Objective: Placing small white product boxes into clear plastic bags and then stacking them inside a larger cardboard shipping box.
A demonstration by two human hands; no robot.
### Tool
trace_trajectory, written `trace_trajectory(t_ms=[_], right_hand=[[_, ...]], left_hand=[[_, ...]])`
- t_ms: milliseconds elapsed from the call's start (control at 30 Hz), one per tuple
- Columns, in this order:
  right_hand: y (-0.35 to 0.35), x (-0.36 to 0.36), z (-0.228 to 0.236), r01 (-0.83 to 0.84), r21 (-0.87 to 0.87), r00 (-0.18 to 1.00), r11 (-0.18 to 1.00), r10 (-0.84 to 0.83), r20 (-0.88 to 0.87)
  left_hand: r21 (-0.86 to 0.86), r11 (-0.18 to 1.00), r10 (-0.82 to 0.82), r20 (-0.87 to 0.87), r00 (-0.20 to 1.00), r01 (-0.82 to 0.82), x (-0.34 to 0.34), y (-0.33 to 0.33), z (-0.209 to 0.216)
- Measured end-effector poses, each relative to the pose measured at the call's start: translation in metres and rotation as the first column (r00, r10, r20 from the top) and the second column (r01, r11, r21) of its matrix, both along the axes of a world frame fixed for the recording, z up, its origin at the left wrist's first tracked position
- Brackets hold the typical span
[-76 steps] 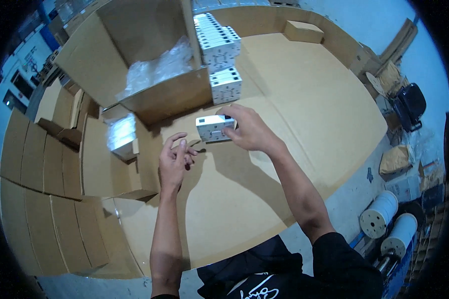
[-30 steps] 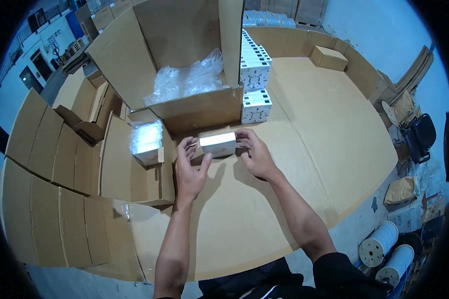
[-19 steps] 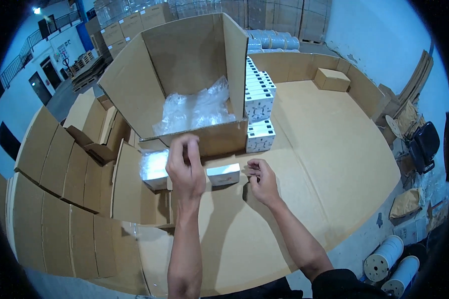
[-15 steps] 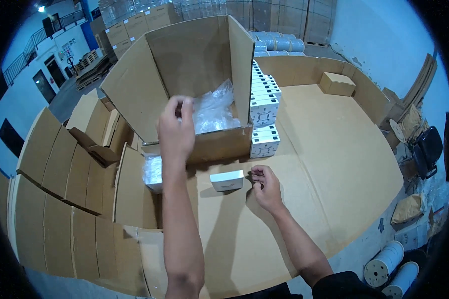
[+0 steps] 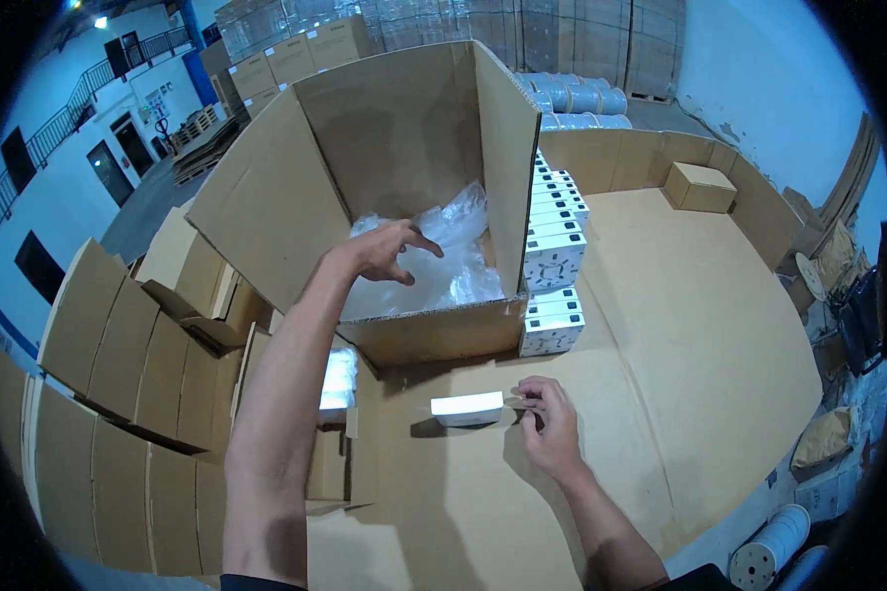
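Note:
My left hand (image 5: pixel 394 251) is over the large open carton (image 5: pixel 429 335), its fingers spread and curved with nothing between them. Below it, clear plastic bags (image 5: pixel 443 241) that look like bubble wrap fill the carton's bottom. In front of the carton is a small white box (image 5: pixel 467 409), with its shadow on the cardboard. My right hand (image 5: pixel 550 424) pinches at the right end of this box, apparently on a thin flap; the fingertips partly hide the grip.
White printed boxes (image 5: pixel 554 261) are stacked right of the carton. A smaller open carton (image 5: pixel 363 433) with a plastic-wrapped item (image 5: pixel 338 379) stands left, beside rows of brown cartons (image 5: pixel 118 492). A closed brown box (image 5: pixel 700 187) sits far right on the cardboard-covered surface (image 5: pixel 690 345).
My left hand has moved right, over the plastic bags, and its fingers have spread. My right hand stays by the white box's right end. The whole view has shifted slightly.

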State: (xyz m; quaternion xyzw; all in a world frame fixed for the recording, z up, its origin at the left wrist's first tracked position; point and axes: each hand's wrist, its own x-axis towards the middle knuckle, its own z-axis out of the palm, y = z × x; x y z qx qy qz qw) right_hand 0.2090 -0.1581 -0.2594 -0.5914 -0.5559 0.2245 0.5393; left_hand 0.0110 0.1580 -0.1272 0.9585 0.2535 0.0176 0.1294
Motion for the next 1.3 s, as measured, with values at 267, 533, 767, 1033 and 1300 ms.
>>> trace_trajectory(t_ms=[267, 533, 767, 1033, 1300], right_hand=[[0.0, -0.001, 0.003, -0.011, -0.018, 1.0, 1.0, 0.011, -0.023], [0.002, -0.002, 0.002, -0.024, -0.046, 1.0, 0.999, 0.025, 0.013], [0.0, -0.002, 0.0, 0.006, 0.016, 1.0, 1.0, -0.005, -0.031], [-0.004, -0.002, -0.017, 0.054, 0.06, 0.997, 0.997, -0.051, -0.057], [-0.022, -0.004, -0.029, 0.108, 0.014, 0.98, 0.994, -0.105, -0.166]], left_hand=[[-0.027, 0.997, -0.073, -0.085, 0.994, 0.071, 0.007, 0.022, -0.006], [-0.052, 0.997, 0.063, 0.056, 0.996, -0.06, -0.015, 0.024, 0.009], [-0.006, 0.981, 0.189, 0.308, 0.933, -0.196, -0.021, 0.002, 0.073], [-0.067, 0.927, 0.333, 0.597, 0.73, -0.369, -0.05, -0.036, 0.127], [-0.372, 0.878, 0.471, 0.782, 0.408, -0.301, -0.06, -0.131, 0.132]])
